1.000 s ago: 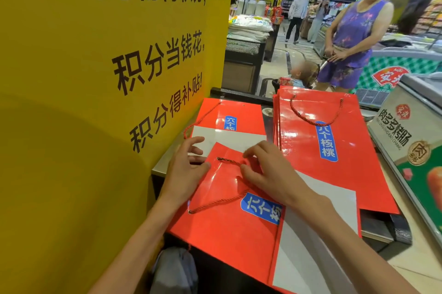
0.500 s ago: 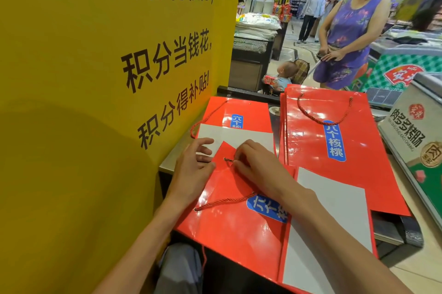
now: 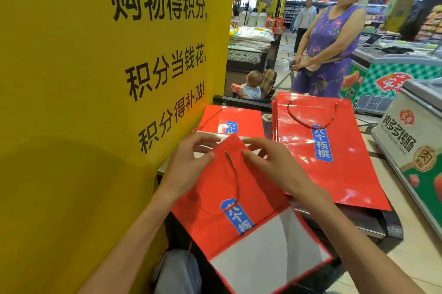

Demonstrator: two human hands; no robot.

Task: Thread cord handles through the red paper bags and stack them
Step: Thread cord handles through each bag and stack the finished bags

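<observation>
The left hand (image 3: 189,162) and right hand (image 3: 267,162) pinch the red bag's (image 3: 215,198) top corner, its cord (image 3: 233,169) half threaded, so the loose end probably goes through next.

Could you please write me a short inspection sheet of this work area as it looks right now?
Surface: grey counter, mostly covered by bags.
Job's things: red bag in hand, lifted and tilted, with a cord hanging from a hole near its top; stack of finished bags on the right, handle showing; another flat bag behind.
Clutter: small round object between the bags, too small to identify.
Grippers: left hand and right hand pinch the bag's top edge on either side of the hole.
Cables: nothing seen.
Surroundings: yellow sign on the left, freezer cabinet on the right, shoppers beyond.
</observation>
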